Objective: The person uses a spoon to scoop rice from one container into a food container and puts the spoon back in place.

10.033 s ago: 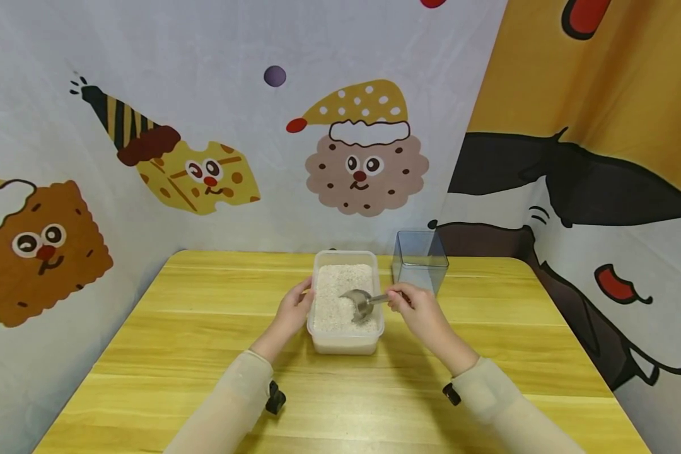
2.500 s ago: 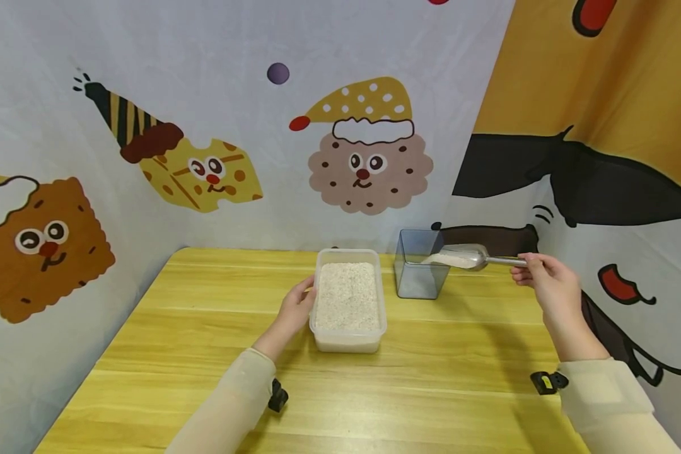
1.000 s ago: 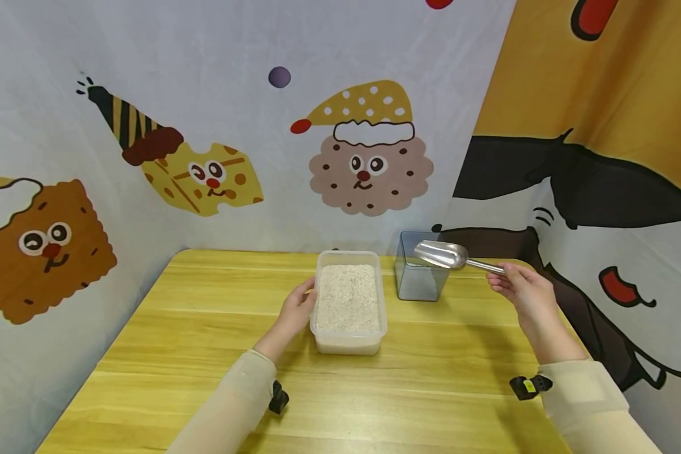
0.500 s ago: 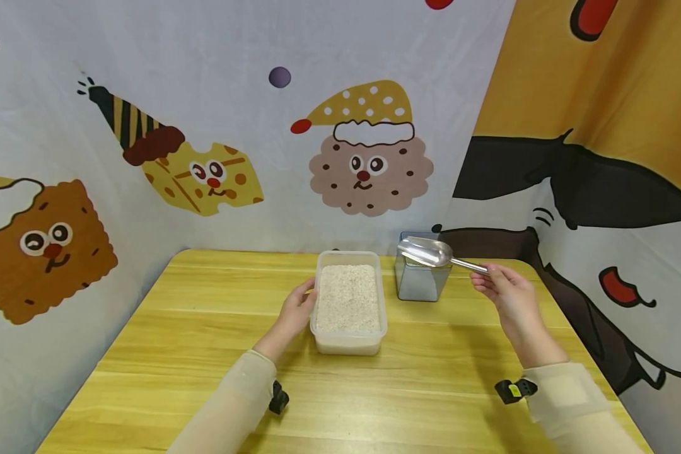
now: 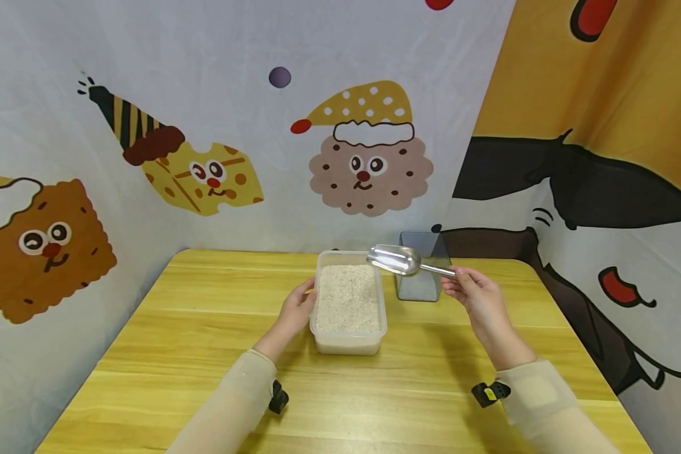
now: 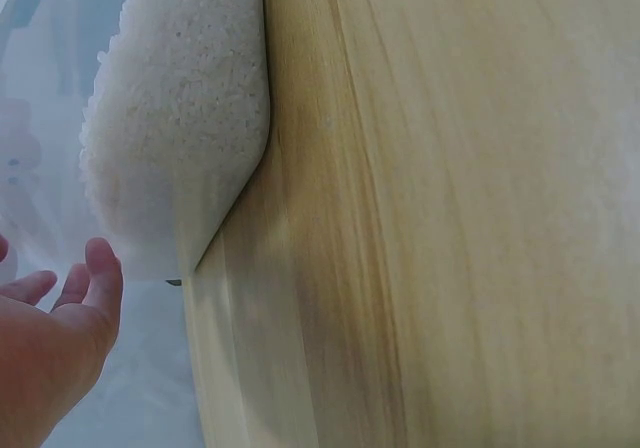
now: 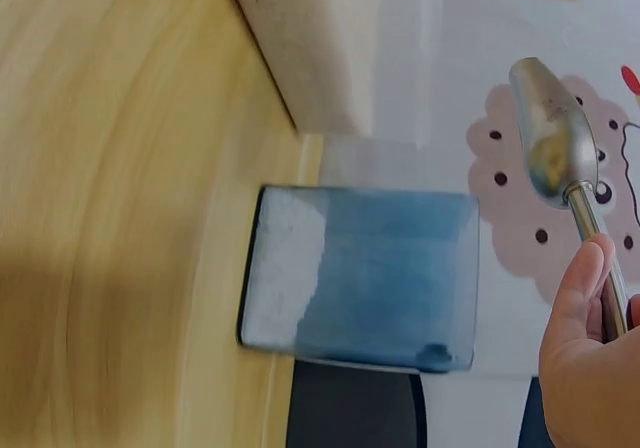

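Note:
A clear plastic box (image 5: 349, 343) full of rice (image 5: 349, 296) stands at the middle of the table. My left hand (image 5: 295, 309) rests against its left side, the fingers loosely extended, as the left wrist view shows with the hand (image 6: 60, 343) beside the clear wall. My right hand (image 5: 479, 296) pinches the thin handle of a metal scoop (image 5: 397, 260), whose bowl looks bare and hangs over the box's far right corner. Behind the scoop stands a bluish transparent square canister (image 5: 422, 287); in the right wrist view this canister (image 7: 390, 278) has a whitish layer at its bottom.
The wooden table (image 5: 215, 366) ends at the back against a fabric curtain (image 5: 221, 75) printed with cartoon figures. The canister stands close to the box's right side, near the table's back edge.
My right hand has carried the scoop left, from over the canister to above the box's right corner. The rice seen earlier in the scoop is gone from it. My left hand stayed still.

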`<state>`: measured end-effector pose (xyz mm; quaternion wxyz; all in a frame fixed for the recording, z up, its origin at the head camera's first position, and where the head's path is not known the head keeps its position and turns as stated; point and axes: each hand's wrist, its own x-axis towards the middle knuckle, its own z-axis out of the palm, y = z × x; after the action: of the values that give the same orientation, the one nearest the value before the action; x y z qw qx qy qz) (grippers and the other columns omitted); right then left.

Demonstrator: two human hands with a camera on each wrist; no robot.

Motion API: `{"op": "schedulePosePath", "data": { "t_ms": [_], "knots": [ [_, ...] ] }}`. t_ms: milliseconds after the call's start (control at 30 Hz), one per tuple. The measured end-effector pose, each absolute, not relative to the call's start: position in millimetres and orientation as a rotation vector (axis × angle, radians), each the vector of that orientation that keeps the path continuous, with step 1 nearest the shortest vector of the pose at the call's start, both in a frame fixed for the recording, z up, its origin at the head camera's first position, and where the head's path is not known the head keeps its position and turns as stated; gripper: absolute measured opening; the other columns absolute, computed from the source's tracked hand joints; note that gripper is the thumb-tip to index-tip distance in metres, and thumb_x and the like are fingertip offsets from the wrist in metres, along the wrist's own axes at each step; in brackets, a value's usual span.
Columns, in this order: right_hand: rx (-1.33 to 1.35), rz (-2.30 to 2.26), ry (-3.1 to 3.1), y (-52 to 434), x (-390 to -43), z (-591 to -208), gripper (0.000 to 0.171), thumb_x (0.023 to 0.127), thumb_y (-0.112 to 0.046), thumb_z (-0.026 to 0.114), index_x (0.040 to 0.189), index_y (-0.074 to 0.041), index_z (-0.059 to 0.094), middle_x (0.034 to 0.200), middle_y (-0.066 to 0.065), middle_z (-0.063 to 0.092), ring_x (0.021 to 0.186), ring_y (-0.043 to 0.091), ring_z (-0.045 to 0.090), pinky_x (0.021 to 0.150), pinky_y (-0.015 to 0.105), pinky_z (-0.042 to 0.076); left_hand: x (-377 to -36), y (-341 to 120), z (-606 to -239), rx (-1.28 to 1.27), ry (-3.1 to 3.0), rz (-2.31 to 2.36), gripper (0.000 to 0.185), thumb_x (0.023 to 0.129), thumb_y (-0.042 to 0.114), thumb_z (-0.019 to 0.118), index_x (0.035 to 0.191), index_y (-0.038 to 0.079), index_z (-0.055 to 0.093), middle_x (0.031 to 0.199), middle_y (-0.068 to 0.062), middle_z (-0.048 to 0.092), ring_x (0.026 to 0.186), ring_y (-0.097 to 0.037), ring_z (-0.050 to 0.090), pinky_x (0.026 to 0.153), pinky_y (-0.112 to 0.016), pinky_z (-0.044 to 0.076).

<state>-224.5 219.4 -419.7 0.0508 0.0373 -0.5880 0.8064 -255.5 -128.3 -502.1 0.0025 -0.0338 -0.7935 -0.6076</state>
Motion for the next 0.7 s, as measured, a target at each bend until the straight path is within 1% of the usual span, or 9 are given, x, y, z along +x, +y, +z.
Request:
{"op": "schedulePosePath", "data": {
  "t_ms": [100,167,367,433,500,533,600,667,700],
  "knots": [
    [0.097,2.400,-1.861,211.3,-225.8,-422.8,0.021,0.096,-0.018,0.053,0.105,-0.002,0.064,0.083,0.001,0.073,0.078,0.009,0.070,0.072,0.021,0.057,-255.7,-128.3,-502.2,-0.109,-2.491,-1.900,0.045,0.101,0.019,0.045,0.144,0.006,0.039,0.141,-0.014,0.047,0.120,-0.032,0.053,0.093,-0.043,0.051],
    [0.083,2.350,-1.917,205.3,-226.7,-424.9,0.025,0.096,-0.020,0.053,0.108,0.000,0.062,0.082,0.000,0.073,0.078,0.009,0.069,0.072,0.021,0.057,-255.9,-128.4,-502.5,-0.106,-2.491,-1.904,0.045,0.101,0.018,0.045,0.144,0.006,0.039,0.142,-0.014,0.046,0.120,-0.032,0.053,0.094,-0.043,0.050],
    [0.105,2.193,-2.056,187.3,-230.8,-431.7,0.045,0.097,-0.024,0.052,0.120,0.015,0.052,0.081,-0.004,0.071,0.076,0.008,0.068,0.074,0.024,0.057,-256.9,-128.4,-502.7,-0.122,-2.481,-1.907,0.045,0.101,0.017,0.044,0.144,0.004,0.039,0.142,-0.017,0.045,0.121,-0.035,0.052,0.095,-0.044,0.050],
    [0.121,2.142,-2.094,182.3,-232.2,-434.3,0.046,0.097,-0.024,0.052,0.121,0.016,0.051,0.080,-0.006,0.071,0.075,0.007,0.068,0.074,0.025,0.057,-256.5,-128.2,-502.0,-0.132,-2.474,-1.906,0.045,0.101,0.016,0.045,0.143,0.004,0.039,0.142,-0.017,0.046,0.120,-0.035,0.052,0.094,-0.044,0.050],
    [0.121,2.077,-2.137,177.7,-233.6,-436.7,0.043,0.098,-0.022,0.051,0.119,0.015,0.053,0.079,-0.006,0.070,0.074,0.008,0.068,0.075,0.027,0.058,-249.6,-127.2,-490.4,-0.149,-2.477,-1.914,0.045,0.101,0.014,0.044,0.143,0.001,0.038,0.142,-0.019,0.045,0.120,-0.037,0.052,0.094,-0.045,0.050],
    [0.126,2.041,-2.153,175.5,-234.0,-437.7,0.040,0.098,-0.021,0.051,0.118,0.014,0.055,0.080,-0.004,0.070,0.074,0.008,0.068,0.075,0.027,0.058,-246.1,-126.8,-484.6,-0.155,-2.482,-1.916,0.045,0.101,0.014,0.044,0.143,0.000,0.037,0.142,-0.020,0.045,0.121,-0.037,0.051,0.094,-0.045,0.050],
    [0.143,1.962,-2.191,171.1,-235.1,-439.7,0.036,0.098,-0.019,0.052,0.115,0.012,0.058,0.083,0.006,0.071,0.073,0.007,0.068,0.074,0.029,0.058,-241.2,-126.3,-475.8,-0.171,-2.490,-1.921,0.045,0.101,0.011,0.043,0.143,-0.003,0.036,0.142,-0.022,0.043,0.121,-0.039,0.051,0.095,-0.046,0.049],
    [0.172,1.882,-2.225,166.9,-235.4,-441.1,0.032,0.097,-0.017,0.053,0.112,0.010,0.060,0.088,0.019,0.070,0.073,0.007,0.067,0.075,0.032,0.058,-240.4,-126.9,-473.7,-0.181,-2.494,-1.931,0.045,0.101,0.010,0.042,0.142,-0.005,0.035,0.143,-0.025,0.041,0.122,-0.042,0.049,0.095,-0.049,0.049],
    [0.195,1.850,-2.237,164.8,-235.2,-441.8,0.032,0.097,-0.017,0.053,0.112,0.010,0.061,0.090,0.024,0.069,0.073,0.005,0.067,0.075,0.032,0.058,-242.9,-127.5,-478.3,-0.184,-2.492,-1.926,0.045,0.101,0.010,0.042,0.143,-0.005,0.035,0.143,-0.024,0.041,0.122,-0.041,0.049,0.095,-0.048,0.049]
  ]
}}
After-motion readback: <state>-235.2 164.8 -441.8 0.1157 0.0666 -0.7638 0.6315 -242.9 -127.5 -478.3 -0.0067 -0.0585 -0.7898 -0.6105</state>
